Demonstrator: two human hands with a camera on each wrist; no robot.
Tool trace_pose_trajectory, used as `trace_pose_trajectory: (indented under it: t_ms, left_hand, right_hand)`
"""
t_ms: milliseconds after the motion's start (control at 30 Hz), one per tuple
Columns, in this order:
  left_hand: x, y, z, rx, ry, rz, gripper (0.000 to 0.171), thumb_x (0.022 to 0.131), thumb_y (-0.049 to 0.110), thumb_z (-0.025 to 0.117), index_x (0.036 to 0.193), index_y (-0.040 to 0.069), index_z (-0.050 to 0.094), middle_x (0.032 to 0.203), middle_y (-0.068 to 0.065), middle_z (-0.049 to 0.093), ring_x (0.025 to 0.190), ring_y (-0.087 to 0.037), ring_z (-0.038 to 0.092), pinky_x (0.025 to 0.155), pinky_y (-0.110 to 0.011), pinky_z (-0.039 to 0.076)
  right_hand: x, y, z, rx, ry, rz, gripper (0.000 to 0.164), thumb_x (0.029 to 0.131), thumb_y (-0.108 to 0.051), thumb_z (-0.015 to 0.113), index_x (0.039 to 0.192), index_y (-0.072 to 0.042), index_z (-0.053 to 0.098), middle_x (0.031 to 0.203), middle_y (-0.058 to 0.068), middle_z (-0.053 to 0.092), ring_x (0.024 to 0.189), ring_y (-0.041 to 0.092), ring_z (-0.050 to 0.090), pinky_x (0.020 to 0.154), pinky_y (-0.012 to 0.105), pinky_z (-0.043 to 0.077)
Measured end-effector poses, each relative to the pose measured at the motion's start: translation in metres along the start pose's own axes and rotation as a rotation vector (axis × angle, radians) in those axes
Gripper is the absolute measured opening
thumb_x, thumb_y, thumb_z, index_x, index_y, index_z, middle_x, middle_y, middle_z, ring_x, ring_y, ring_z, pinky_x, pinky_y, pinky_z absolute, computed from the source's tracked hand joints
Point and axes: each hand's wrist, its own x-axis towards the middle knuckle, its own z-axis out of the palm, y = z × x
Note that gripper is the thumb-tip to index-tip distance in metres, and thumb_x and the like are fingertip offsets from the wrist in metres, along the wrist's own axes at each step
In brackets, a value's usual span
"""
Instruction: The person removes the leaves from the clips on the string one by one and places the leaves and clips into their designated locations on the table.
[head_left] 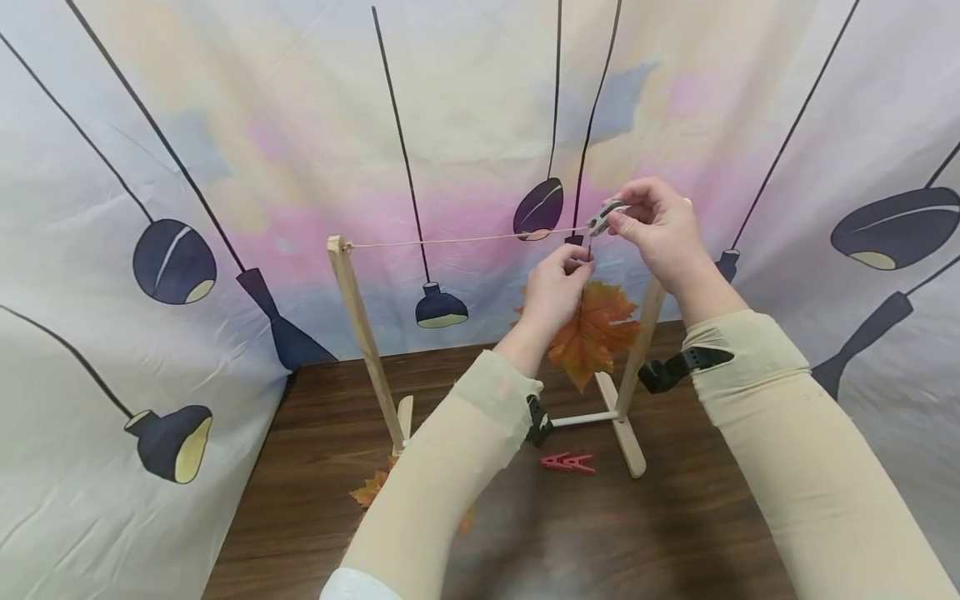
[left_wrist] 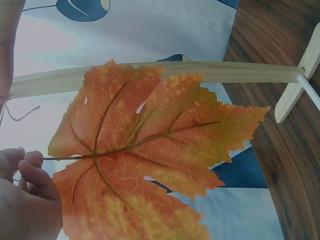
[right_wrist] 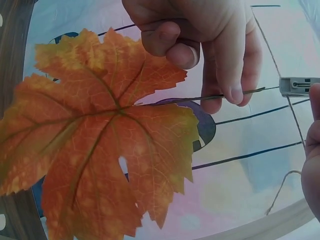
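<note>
An orange maple-like leaf (head_left: 592, 333) hangs below my left hand (head_left: 557, 285), whose thumb and fingers pinch its thin brown stem, as the left wrist view also shows. My right hand (head_left: 663, 229) holds a grey clothespin (head_left: 604, 218) at the string (head_left: 465, 241), near its right end. In the right wrist view, the clothespin (right_wrist: 296, 86) is on the string, just past the tip of the stem (right_wrist: 220, 96). Whether the clothespin grips the stem cannot be told. The right fingers are partly cut off in that view.
The string runs between a left wooden post (head_left: 363, 342) and a right wooden post (head_left: 641, 354). A pink clothespin (head_left: 567, 462) lies on the brown table (head_left: 300, 500). More leaves (head_left: 367, 489) show partly behind the left forearm. A lamp-printed cloth (head_left: 472, 108) hangs behind.
</note>
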Motion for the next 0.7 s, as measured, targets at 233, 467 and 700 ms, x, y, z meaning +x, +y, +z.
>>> trace_pose_trajectory:
  t_ms: [233,467,700]
  left_hand:
    - [-0.001,-0.002,-0.001,-0.028,-0.006,-0.002,0.011,0.094,0.022,0.058,0.102,0.017,0.065,0.088,0.003,0.064,0.061,-0.013,0.055,0.057,-0.025,0.045]
    - [-0.003,-0.006,-0.002,-0.023,-0.005,-0.013,0.011,0.093,0.024,0.059,0.1,0.017,0.065,0.088,0.004,0.064,0.064,-0.012,0.056,0.058,-0.025,0.046]
    - [-0.004,-0.011,-0.004,0.037,0.02,0.012,0.013,0.093,0.023,0.06,0.101,0.015,0.067,0.089,0.003,0.066,0.077,-0.011,0.058,0.069,-0.026,0.045]
  right_hand:
    - [-0.001,-0.001,0.001,0.029,0.013,-0.025,0.014,0.087,0.005,0.06,0.095,-0.006,0.058,0.092,-0.007,0.067,0.076,0.01,0.063,0.074,0.018,0.049]
    - [-0.002,-0.001,0.001,0.109,0.037,-0.044,0.016,0.087,0.007,0.06,0.094,-0.007,0.06,0.092,-0.004,0.068,0.076,0.01,0.063,0.073,0.018,0.049]
    - [-0.003,0.0,0.0,0.168,0.056,-0.03,0.016,0.086,0.006,0.061,0.097,-0.006,0.059,0.092,0.001,0.067,0.077,0.012,0.062,0.075,0.019,0.049]
